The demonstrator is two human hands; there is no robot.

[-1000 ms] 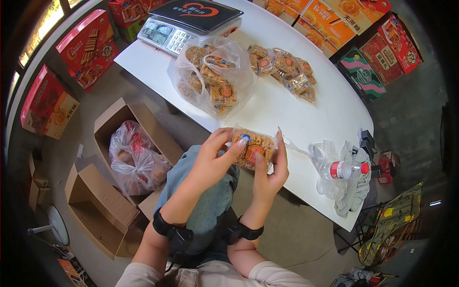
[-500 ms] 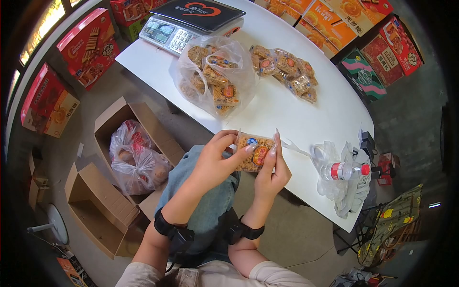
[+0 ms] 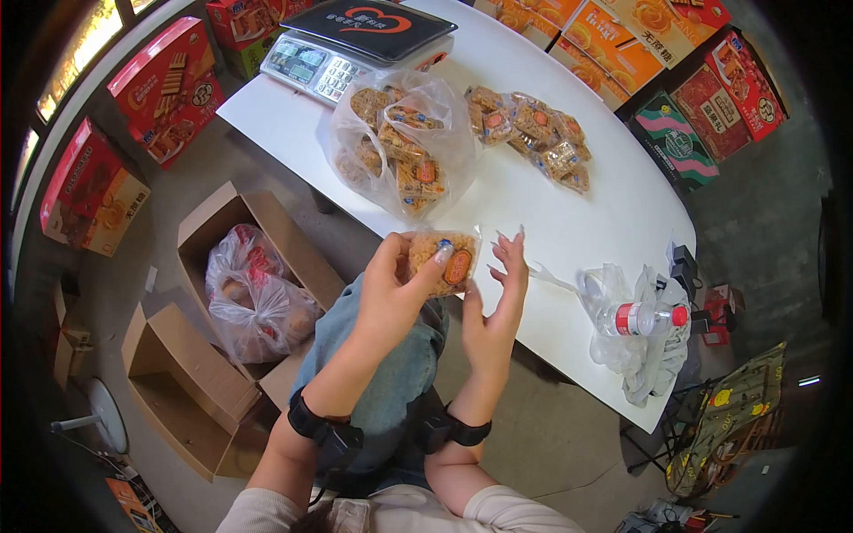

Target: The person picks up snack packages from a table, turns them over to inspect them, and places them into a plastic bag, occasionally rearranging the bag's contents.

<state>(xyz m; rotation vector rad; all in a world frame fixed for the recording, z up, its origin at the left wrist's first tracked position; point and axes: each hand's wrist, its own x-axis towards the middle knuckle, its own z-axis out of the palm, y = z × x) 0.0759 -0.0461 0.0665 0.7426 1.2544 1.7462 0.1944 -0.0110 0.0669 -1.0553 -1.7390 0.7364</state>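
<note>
My left hand (image 3: 388,289) pinches a clear-wrapped crispy snack block (image 3: 457,269) with a red-orange oval label, thumb on its face. My right hand (image 3: 491,322) is open beside the packet, fingers spread and pointing up, with the thumb tip right at the packet's lower right edge. Both hands are over the near edge of the white table (image 3: 524,233). Beyond them, an open translucent plastic bag (image 3: 455,182) holds several similar packets. More wrapped snack blocks (image 3: 560,157) lie in a loose pile to its right.
A digital scale (image 3: 329,69) stands at the table's far left. On the right lie a water bottle (image 3: 628,318) and crumpled plastic bags (image 3: 604,355). On the floor at left, a cardboard box (image 3: 200,235) contains tied bags, near an open carton (image 3: 178,382).
My right hand has let go of the packet and spread its fingers. My left hand has moved slightly left and up, carrying the packet along.
</note>
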